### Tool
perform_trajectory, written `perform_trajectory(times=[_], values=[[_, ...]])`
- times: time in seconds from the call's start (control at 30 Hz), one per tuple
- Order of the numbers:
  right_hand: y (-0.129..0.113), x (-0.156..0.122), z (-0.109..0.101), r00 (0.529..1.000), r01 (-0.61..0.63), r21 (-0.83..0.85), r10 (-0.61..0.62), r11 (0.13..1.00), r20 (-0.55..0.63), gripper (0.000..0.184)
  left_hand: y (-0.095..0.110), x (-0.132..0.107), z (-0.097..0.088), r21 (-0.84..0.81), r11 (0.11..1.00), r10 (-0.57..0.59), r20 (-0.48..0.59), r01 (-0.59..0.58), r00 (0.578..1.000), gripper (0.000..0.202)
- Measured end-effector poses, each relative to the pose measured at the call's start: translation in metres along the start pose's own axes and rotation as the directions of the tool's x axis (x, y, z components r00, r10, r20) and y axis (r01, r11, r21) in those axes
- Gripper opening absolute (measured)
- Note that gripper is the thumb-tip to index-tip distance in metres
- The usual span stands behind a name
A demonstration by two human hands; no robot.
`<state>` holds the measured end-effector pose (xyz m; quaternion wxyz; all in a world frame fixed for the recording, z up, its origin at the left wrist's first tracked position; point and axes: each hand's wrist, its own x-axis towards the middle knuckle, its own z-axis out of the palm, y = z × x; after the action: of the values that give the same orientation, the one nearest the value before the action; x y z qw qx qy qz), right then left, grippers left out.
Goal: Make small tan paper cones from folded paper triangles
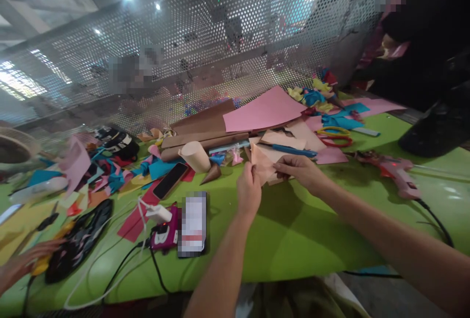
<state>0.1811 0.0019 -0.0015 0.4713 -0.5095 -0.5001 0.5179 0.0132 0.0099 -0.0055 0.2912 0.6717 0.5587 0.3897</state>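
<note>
Both my hands are pinched on a peach-coloured sheet of paper (265, 160) over the green table (293, 230). My left hand (248, 192) grips its near-left edge with fingers closed. My right hand (299, 170) holds the right edge, fingers pressed together. A blue pen (290, 150) lies on more peach sheets just behind. A rolled peach paper tube (195, 156) and a small brown cone (211, 173) lie to the left of my hands.
A large pink sheet (264, 108) and brown rolls (205, 134) lie behind. A pink glue gun (394, 171) with cable is at right; scissors (334, 137) beyond. Phones (170, 181), a charger (163, 232) and coloured scraps (110, 173) lie left. Another person's hand (22, 259) is at far left. A perforated metal screen (205, 49) backs the table.
</note>
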Motion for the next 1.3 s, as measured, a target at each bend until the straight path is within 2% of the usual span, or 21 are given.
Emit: perform_trajectory(times=[0.17,0.33,0.43,0.53,0.6,0.67,0.87,0.97,1.07,1.13,1.23,1.3], values=[[-0.001,-0.002,0.002,1.0,0.017,-0.003,-0.017,1.0,-0.013,0.052,-0.001,-0.001,0.0,-0.002,1.0,0.019,-0.002,-0.019,1.0,0.022],[-0.002,-0.005,0.006,0.998,0.004,0.038,-0.007,0.999,0.07,0.048,-0.001,-0.005,0.002,0.024,0.998,0.063,-0.002,-0.063,0.998,0.019],[-0.001,-0.004,0.006,0.998,-0.029,0.075,0.025,0.997,0.053,0.046,-0.002,-0.005,0.003,-0.105,0.992,0.075,0.032,-0.071,0.997,0.017],[-0.001,0.0,0.001,0.999,-0.031,0.127,0.036,0.991,-0.036,0.046,-0.004,-0.001,0.0,-0.291,0.956,0.011,0.165,0.038,0.986,0.027],[-0.001,0.003,-0.005,0.993,-0.019,0.165,0.038,0.986,-0.109,0.045,-0.006,0.002,-0.003,-0.341,0.93,-0.03,0.306,0.139,0.951,0.039],[0.0,0.006,-0.01,0.987,-0.017,0.193,0.047,0.981,-0.154,0.046,-0.007,0.004,-0.004,-0.35,0.918,-0.029,0.411,0.187,0.911,0.046],[0.001,0.007,-0.01,0.987,0.013,0.241,0.026,0.971,-0.158,0.043,-0.004,0.006,-0.004,-0.396,0.89,-0.013,0.473,0.225,0.881,0.041],[-0.001,0.006,-0.013,0.979,0.035,0.255,0.018,0.966,-0.203,0.042,-0.005,0.008,-0.004,-0.41,0.872,-0.028,0.501,0.266,0.865,0.039],[-0.004,0.008,-0.023,0.963,0.069,0.269,0.006,0.961,-0.271,0.041,-0.007,0.01,-0.007,-0.419,0.857,-0.066,0.488,0.3,0.87,0.036],[-0.006,0.01,-0.029,0.958,0.08,0.261,-0.002,0.962,-0.285,0.042,-0.008,0.011,-0.009,-0.427,0.856,-0.088,0.434,0.291,0.897,0.035],[-0.004,0.011,-0.03,0.972,0.036,0.237,0.021,0.971,-0.234,0.043,-0.005,0.009,-0.012,-0.446,0.871,-0.072,0.299,0.207,0.951,0.039],[-0.002,0.009,-0.023,0.984,-0.016,0.234,0.057,0.972,-0.171,0.043,-0.002,0.006,-0.012,-0.459,0.876,-0.029,0.25,0.145,0.968,0.042]])
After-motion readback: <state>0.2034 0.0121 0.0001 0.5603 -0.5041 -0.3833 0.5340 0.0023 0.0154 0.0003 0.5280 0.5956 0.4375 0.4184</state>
